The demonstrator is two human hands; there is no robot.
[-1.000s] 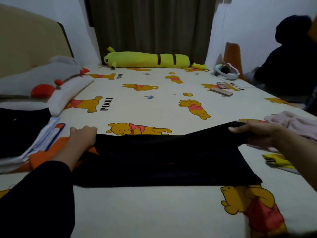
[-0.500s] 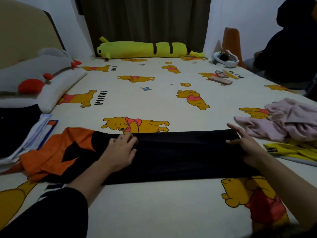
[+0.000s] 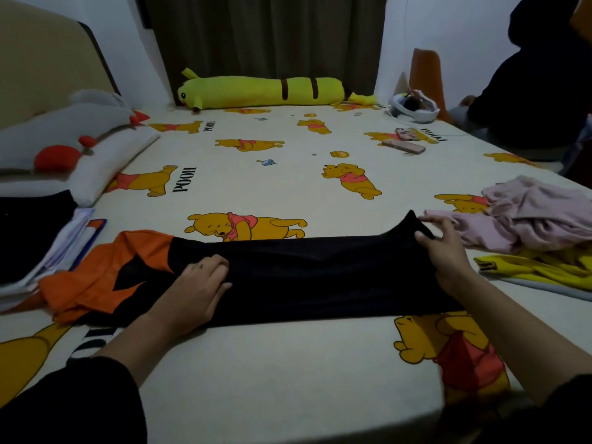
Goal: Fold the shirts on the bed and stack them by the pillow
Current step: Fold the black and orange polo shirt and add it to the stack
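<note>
Shirt fabric fills the near middle of my view: a black-and-orange shirt (image 3: 304, 277) lies folded into a long band across the bed (image 3: 288, 379), its orange end at 9 o'clock and its black end at 3 o'clock. My left hand (image 3: 195, 293) presses flat on the band near the orange part, fingers curled into the cloth, holding it down rather than lifting it. My right hand (image 3: 443, 251) pinches the far right corner of the black end between thumb and fingers, and that corner stands raised off the sheet in a small peak.

At 9 o'clock, just past the orange end, a stack of folded clothes (image 3: 35, 245) sits against the white pillow (image 3: 105, 165), which carries a grey plush with red spots (image 3: 57, 133). The orange sleeve touches the stack's near edge. At 3 o'clock a pink garment (image 3: 538, 213) lies crumpled, with a yellow garment (image 3: 544, 270) just nearer; both lie just beside my right hand, so room on that side is tight.

Open sheet runs from the band's far edge toward 12 o'clock, bare up to a long yellow plush (image 3: 262, 92) along the curtain. A phone (image 3: 403, 146) and a white headset (image 3: 415, 107) rest near 1 o'clock, well apart from the shirt. The near edge of the bed at 6 o'clock is bare sheet between my forearms.
</note>
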